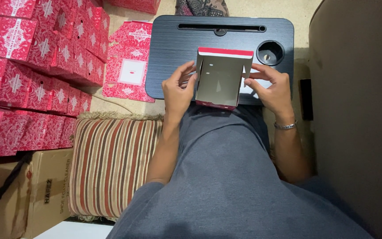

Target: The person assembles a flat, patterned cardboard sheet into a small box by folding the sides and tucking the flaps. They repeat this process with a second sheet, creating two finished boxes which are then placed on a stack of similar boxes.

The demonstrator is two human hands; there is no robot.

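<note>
Cardboard, red-patterned outside and plain grey inside: that's the half-folded open box [219,79] we've got sitting at the near edge of the black lap-desk surface [169,48]. Our left hand [177,90] pinches its left wall and our right hand [274,86] its right wall, fingers closed on the panels. It looks light and thin, easy to crease, so we'd hold it by the side walls. Finished red boxes [32,66] sit stacked to the left, beside a striped cushion [111,163].

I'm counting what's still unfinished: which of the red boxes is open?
The box held between the left hand and right hand on the black lap desk: its grey inside shows, while the stacked ones are closed.
</note>
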